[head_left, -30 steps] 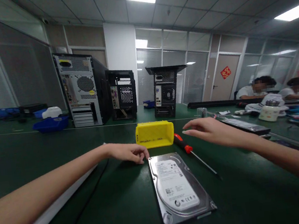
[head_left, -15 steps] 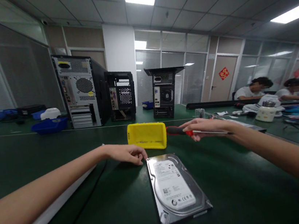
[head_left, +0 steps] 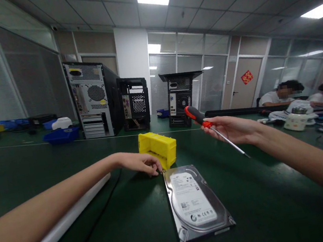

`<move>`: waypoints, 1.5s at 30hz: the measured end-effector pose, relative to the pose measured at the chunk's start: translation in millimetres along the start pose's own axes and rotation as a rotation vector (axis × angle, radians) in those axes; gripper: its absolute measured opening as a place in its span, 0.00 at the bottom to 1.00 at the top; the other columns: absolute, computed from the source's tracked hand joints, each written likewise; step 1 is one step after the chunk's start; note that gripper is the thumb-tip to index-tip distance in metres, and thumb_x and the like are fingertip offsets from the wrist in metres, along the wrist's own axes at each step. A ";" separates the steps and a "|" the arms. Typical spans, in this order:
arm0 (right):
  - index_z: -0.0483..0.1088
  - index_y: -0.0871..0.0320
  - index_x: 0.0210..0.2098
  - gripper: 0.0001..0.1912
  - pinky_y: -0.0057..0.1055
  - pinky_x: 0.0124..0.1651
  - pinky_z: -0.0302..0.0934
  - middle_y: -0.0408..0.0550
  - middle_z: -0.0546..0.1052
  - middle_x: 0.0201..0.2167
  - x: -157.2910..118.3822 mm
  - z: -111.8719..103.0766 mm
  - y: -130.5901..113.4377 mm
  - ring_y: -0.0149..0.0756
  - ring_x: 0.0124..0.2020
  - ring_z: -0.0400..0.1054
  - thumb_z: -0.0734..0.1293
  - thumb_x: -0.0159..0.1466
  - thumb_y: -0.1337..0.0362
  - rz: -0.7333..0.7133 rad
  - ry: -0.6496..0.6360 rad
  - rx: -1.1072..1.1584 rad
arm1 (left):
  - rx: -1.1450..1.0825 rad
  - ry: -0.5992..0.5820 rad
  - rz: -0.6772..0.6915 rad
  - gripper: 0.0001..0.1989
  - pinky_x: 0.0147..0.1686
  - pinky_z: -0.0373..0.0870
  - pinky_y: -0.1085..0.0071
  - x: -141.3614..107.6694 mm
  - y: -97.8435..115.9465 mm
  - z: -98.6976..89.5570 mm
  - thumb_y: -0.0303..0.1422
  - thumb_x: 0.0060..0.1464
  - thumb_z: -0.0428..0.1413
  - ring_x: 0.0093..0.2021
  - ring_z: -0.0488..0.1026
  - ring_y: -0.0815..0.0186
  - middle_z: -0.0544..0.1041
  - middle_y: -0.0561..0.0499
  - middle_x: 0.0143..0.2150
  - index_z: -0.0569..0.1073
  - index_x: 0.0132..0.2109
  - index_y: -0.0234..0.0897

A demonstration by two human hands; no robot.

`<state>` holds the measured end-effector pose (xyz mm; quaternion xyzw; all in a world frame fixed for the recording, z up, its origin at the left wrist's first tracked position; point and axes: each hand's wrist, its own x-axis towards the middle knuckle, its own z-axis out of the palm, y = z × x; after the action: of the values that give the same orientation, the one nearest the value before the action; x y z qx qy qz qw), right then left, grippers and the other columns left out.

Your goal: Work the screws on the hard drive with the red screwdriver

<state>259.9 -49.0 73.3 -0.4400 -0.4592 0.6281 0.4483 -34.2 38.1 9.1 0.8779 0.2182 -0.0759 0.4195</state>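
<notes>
A hard drive (head_left: 194, 202) with a white label lies face up on the green table. At its far left corner is my left hand (head_left: 146, 163), fingers curled and thumb and fingertip pressed together; whatever they may pinch is too small to make out. My right hand (head_left: 228, 128) is raised off the table to the right, closed on a red and black screwdriver (head_left: 203, 120). The screwdriver's bare shaft slants down to the right. Just behind my left hand, a yellow plastic bin (head_left: 160, 147) stands tipped, its opening partly hidden by the fingers.
Three computer cases (head_left: 93, 102) stand along the back. A blue bin (head_left: 61, 136) sits at the far left. Under my left forearm are a white object (head_left: 73, 216) and a dark cable (head_left: 99, 212). A patterned jar (head_left: 295, 121) and two people are at the right.
My right hand has lifted and turned the screwdriver, so the shaft now points down and right, away from the forearm. The yellow bin has tipped and turned. My left hand stays at the drive's corner.
</notes>
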 end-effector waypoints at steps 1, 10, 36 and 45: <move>0.63 0.65 0.35 0.05 0.16 0.30 0.66 0.48 0.71 0.30 2.5 3.7 1.8 0.23 0.28 0.69 0.57 0.62 0.72 -0.003 -0.034 0.012 | 0.001 -0.007 -0.011 0.15 0.36 0.61 0.74 -4.9 3.0 -4.9 0.37 0.52 0.53 0.37 0.63 0.69 0.67 0.53 0.36 0.67 0.46 0.38; 0.62 0.62 0.38 0.23 0.18 0.15 0.45 0.35 0.60 0.16 36.2 53.6 12.5 0.20 0.15 0.52 0.70 0.50 0.55 -0.229 -0.069 -0.846 | 0.267 0.494 -0.203 0.18 0.34 0.63 0.71 -36.8 -21.0 -58.6 0.42 0.48 0.55 0.35 0.66 0.66 0.68 0.49 0.35 0.64 0.40 0.33; 0.71 0.62 0.33 0.13 0.26 0.26 0.51 0.47 0.71 0.26 87.7 11.8 28.1 0.33 0.26 0.64 0.66 0.50 0.60 -0.512 0.264 -1.415 | 0.107 0.695 -0.011 0.18 0.27 0.70 0.70 -2.2 -38.2 -21.1 0.40 0.46 0.56 0.33 0.74 0.63 0.74 0.48 0.37 0.58 0.39 0.36; 0.59 0.56 0.33 0.20 0.22 0.16 0.44 0.36 0.59 0.16 34.2 14.7 -14.0 0.24 0.14 0.54 0.59 0.56 0.45 -0.733 0.151 -0.344 | 0.127 0.691 -0.020 0.18 0.29 0.71 0.69 2.3 -30.9 -17.4 0.42 0.45 0.56 0.32 0.74 0.63 0.73 0.48 0.37 0.63 0.38 0.34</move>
<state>240.7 -16.1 84.9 -0.3605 -0.6497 0.3069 0.5948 -46.8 69.3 -2.3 0.8739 0.3506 0.2083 0.2646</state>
